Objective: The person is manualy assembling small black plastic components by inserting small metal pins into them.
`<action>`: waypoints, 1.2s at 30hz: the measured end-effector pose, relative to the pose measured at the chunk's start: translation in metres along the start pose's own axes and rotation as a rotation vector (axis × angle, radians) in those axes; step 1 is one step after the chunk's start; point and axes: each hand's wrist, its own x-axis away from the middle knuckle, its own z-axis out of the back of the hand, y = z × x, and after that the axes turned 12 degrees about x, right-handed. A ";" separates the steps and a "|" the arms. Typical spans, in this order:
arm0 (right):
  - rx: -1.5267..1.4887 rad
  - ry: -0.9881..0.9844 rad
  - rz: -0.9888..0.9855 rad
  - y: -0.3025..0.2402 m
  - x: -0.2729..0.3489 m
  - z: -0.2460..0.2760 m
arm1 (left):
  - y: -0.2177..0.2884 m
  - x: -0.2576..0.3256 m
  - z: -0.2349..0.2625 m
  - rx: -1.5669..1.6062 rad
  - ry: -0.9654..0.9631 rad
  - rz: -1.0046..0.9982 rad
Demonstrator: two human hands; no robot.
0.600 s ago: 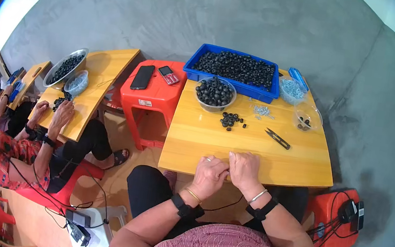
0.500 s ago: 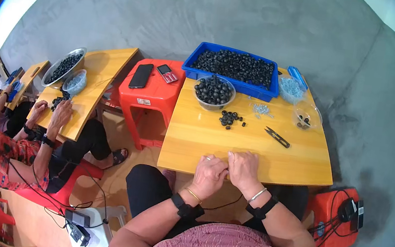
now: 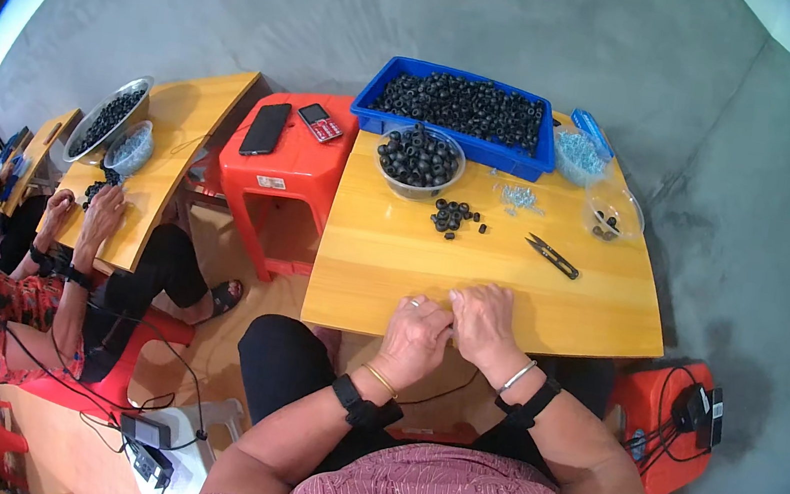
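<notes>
The left hand and the right hand are seen pressed together at the near edge of the wooden table, fingers curled inward over something too small to be made out; whether a part is actually pinched between them cannot be told. Both hands rest on the table's near edge, touching each other.

Beyond the hands, toward the middle of the table, a small cluster of black rubber rings is laid loose, and black snips are set to the right of it. Further back, a clear bowl of rings stands just behind the cluster, with scattered small metal pieces to its right and a small clear dish nearer the table's right rim. At the far edge, a blue tray filled with rings is placed.

A slip is judged likely: any piece worked so close to the near edge could be dropped into the lap. The loose rings could be rolled off the table if brushed by a reaching forearm, and the snips could be knocked likewise.
</notes>
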 end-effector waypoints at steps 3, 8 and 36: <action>-0.009 0.008 0.013 0.001 0.000 0.001 | -0.001 0.000 0.000 0.025 0.003 -0.023; -0.002 0.017 0.054 0.003 -0.001 0.004 | 0.000 -0.003 -0.002 0.015 -0.032 -0.034; 0.054 0.049 -0.112 0.010 -0.001 -0.002 | 0.008 -0.014 -0.007 0.067 -0.094 -0.025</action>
